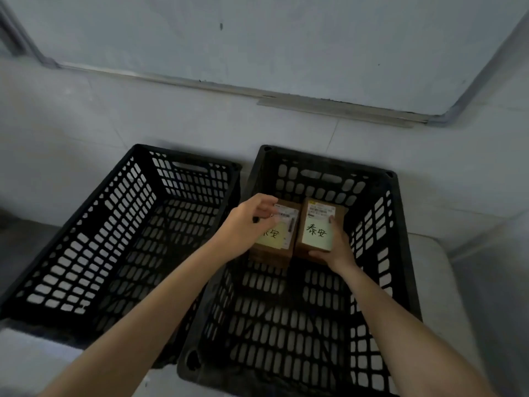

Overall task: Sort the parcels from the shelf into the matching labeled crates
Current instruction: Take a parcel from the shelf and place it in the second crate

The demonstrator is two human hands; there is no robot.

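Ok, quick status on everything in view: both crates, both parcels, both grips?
Left crate: upright, no parcel visible inside.
Right crate: upright, both parcels inside.
Left parcel: label and yellow note facing up, held, beside the right parcel.
Right parcel: label and yellow note facing up, held.
Left grip: fingers curled on the left parcel's top.
Right grip: curled round the right parcel's near right corner.

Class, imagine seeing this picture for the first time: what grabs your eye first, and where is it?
Two brown parcels bearing handwritten yellow notes are side by side inside the right crate, the left parcel gripped by the left hand, the right parcel by the right hand. A matching black left crate stands beside it.
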